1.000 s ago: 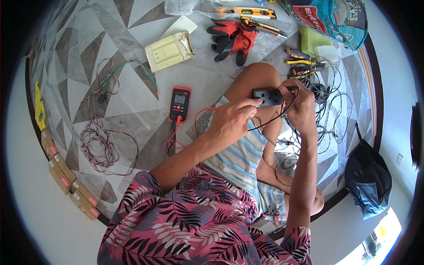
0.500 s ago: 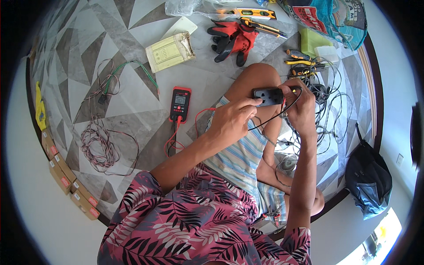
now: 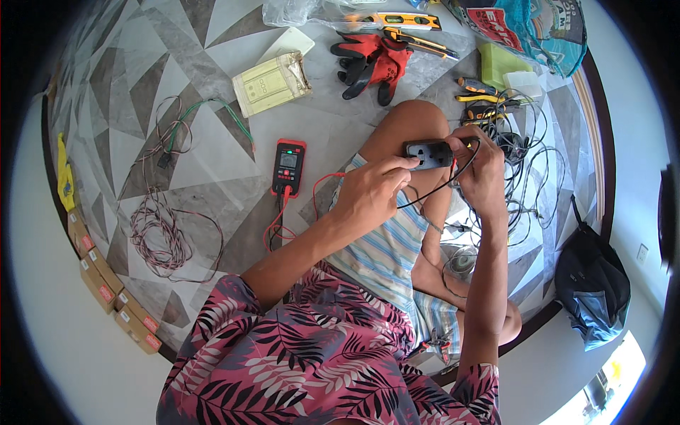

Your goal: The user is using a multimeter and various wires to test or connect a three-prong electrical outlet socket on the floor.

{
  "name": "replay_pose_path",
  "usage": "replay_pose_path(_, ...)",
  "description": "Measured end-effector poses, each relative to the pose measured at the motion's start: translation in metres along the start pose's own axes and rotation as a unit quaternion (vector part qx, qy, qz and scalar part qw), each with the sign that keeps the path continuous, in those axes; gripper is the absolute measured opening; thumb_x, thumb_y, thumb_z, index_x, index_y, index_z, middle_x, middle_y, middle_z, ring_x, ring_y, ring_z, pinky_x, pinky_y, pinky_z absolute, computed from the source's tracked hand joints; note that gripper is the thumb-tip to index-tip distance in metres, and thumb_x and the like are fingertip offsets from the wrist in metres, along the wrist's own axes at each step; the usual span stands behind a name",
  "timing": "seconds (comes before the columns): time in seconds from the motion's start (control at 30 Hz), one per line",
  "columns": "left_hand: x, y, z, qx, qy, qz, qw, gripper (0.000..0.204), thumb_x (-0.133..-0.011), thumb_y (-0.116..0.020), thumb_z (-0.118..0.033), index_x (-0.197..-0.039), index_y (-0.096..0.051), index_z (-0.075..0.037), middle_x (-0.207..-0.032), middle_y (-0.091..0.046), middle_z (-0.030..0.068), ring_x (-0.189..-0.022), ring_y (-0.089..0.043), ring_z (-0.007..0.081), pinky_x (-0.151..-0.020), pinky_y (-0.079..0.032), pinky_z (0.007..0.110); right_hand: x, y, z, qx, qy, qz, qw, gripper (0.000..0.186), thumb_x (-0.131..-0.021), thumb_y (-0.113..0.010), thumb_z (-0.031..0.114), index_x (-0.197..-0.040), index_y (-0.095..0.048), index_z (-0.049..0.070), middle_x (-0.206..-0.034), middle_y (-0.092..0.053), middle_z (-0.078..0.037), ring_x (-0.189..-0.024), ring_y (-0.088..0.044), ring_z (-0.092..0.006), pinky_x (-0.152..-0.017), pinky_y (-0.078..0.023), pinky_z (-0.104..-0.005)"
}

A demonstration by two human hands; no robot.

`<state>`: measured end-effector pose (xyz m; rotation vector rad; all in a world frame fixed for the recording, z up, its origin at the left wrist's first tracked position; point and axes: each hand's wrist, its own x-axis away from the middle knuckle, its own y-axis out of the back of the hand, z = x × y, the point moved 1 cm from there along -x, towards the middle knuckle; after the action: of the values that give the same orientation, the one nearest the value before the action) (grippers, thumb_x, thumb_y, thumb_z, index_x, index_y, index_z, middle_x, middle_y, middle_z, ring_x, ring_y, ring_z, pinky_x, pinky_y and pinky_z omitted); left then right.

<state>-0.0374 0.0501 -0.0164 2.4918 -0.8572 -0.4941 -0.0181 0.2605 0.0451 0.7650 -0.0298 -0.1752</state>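
A small black power outlet block (image 3: 428,153) is held over my bent knee. My left hand (image 3: 372,190) grips its near left edge, thumb on its face. At its right end my right hand (image 3: 479,166) is closed around the test probes; a bit of red shows beside the block, and the tips are hidden. A black lead (image 3: 464,170) hangs from the right hand and loops back toward the left hand. The red-and-black multimeter (image 3: 289,167) lies on the floor to the left, with a red lead (image 3: 316,193) and a black lead plugged into it.
Tangled black cables (image 3: 520,163) lie right of my knee, beside screwdrivers and pliers (image 3: 482,99). Red-black gloves (image 3: 375,65), a level (image 3: 407,21) and a yellowish package (image 3: 273,83) lie ahead. Coiled wire (image 3: 159,237) sits left, small boxes (image 3: 106,283) along the wall, a dark bag (image 3: 591,280) right.
A green light now shows at the top of the multimeter. Both hands and the outlet block stay almost where they were.
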Motion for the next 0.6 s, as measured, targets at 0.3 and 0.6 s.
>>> replay_pose_path(0.3, 0.0002, 0.0013, -0.0004, 0.002, 0.007, 0.008, 1.000, 0.018, -0.082, -0.072, 0.002, -0.097, -0.070, -0.006, -0.123, -0.071, 0.0001, -0.090, -0.072, 0.0263, -0.074, -0.059, 0.039, -0.0007, -0.0007, 0.0002, 0.004, 0.012, 0.000, 1.000, 0.004, -0.092, -0.065, -0.002, -0.093, -0.062, -0.004, -0.088, -0.066, -0.018, -0.077, -0.064, -0.0401, -0.070, -0.050, -0.0418)
replay_pose_path(0.6, -0.0022, 0.0051, -0.0028, 0.005, 0.005, 0.014, 1.000, 0.018, -0.082, -0.072, 0.003, -0.097, -0.070, -0.006, -0.122, -0.071, 0.0010, -0.089, -0.072, 0.0268, -0.074, -0.059, 0.039, -0.0001, -0.0011, -0.0006, 0.003, -0.001, -0.001, 1.000, 0.005, -0.092, -0.066, 0.000, -0.093, -0.062, -0.004, -0.089, -0.066, -0.017, -0.077, -0.065, -0.0385, -0.069, -0.051, -0.0405)
